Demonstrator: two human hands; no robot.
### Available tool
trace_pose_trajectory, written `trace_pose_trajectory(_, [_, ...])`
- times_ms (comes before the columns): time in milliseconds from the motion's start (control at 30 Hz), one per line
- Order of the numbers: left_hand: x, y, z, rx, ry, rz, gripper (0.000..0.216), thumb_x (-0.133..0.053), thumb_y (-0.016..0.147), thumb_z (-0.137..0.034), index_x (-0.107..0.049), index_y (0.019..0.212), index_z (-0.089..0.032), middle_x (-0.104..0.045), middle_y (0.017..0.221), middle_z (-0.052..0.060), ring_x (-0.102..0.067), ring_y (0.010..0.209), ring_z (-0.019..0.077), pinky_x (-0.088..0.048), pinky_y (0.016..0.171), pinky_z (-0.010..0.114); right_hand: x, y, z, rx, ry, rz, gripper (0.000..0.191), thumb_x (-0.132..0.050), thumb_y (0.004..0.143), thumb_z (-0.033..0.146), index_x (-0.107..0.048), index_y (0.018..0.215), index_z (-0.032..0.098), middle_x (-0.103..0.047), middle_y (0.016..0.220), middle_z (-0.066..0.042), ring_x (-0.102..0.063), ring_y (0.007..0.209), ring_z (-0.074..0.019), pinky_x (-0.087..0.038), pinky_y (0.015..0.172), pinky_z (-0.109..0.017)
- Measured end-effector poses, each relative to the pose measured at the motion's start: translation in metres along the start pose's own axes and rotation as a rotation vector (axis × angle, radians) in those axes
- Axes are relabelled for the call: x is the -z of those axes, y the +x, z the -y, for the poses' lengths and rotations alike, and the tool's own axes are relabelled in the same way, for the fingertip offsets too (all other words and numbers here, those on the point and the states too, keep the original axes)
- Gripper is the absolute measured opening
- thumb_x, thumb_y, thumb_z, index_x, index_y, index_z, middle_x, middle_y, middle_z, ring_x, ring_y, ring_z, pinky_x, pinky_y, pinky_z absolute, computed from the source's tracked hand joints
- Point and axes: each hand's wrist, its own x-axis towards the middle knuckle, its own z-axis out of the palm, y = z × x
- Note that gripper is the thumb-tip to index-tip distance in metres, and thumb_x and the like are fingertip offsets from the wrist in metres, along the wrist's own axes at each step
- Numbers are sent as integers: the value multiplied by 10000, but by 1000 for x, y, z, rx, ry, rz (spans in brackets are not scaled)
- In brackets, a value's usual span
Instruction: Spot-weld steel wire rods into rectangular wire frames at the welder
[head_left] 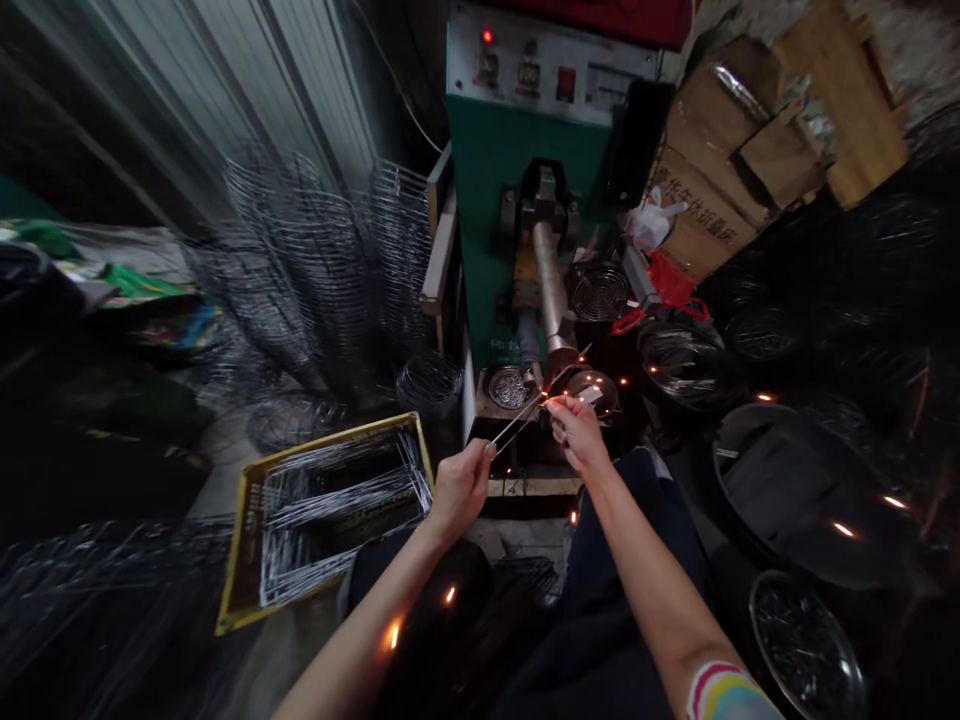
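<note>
My left hand (459,488) is closed on a thin bent metal wire (516,422), whose far end reaches the tips of a green spot-welding machine (487,220). My right hand (577,432) pinches at the same spot, just right of the electrode; what lies between its fingers is too small to make out. Orange sparks fly from there, over my arms and to the right. Above the work, the thick metal electrode arm (553,285) slants down. Beside the tips sits a small round dish (508,388) of little metal parts.
At left stands a yellow crate (241,560) with bent wires inside. Stacks of wire racks (315,250) lean behind it. Right of me are a large dark tub (795,490), a bowl of small parts (806,645) and cardboard boxes (694,190).
</note>
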Motion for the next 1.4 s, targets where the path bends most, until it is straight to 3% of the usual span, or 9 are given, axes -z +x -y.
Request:
trace_pose_trajectory(300, [-6,10,0,-38,-22,-19,293,-391,966,-318,-555,760,-190,-562,605,-8,-530,525,113,-370,554,214,5,-1,8,56,-99,-64,321,-790,627,421,-603,702,170,-355,443,108,-240,359,-25,-123,360,-180])
trace_pose_trajectory(700, [-17,30,1,-91,21,-42,292,-401,971,-304,-534,740,-183,-455,549,-37,-434,474,102,-309,524,231,14,15,12,78,-37,-61,328,-796,631,426,-600,694,171,-325,448,109,-233,376,-31,-157,358,-176])
trace_pose_trajectory(933, [-12,31,-3,-42,1,-20,277,-410,967,-313,-577,792,-179,-524,580,-21,-484,502,109,-340,536,222,16,16,12,37,-62,-29,348,-782,643,466,-605,708,173,-376,438,94,-247,370,-36,-163,348,-183])
trace_pose_trajectory(1100, [-9,34,-3,-93,65,34,264,-381,960,-264,-581,812,-174,-558,598,3,-508,508,125,-338,533,235,36,-17,17,30,-285,-43,441,-725,681,586,-557,672,178,-398,457,86,-287,379,-40,-212,358,-175])
trace_pose_trajectory(1267, [-7,38,-11,-95,101,56,285,-376,951,-305,-532,741,-193,-489,556,-2,-475,504,140,-294,531,252,80,-73,9,9,-630,58,408,-697,704,565,-653,748,161,-530,552,40,-419,450,-83,-318,414,-191])
trace_pose_trajectory(1400, [4,33,-11,-69,145,95,209,-451,912,-316,-552,773,-198,-504,573,14,-498,544,162,-289,558,258,117,-107,8,26,-859,36,373,-665,731,536,-690,802,170,-633,677,-12,-529,528,-140,-423,491,-245])
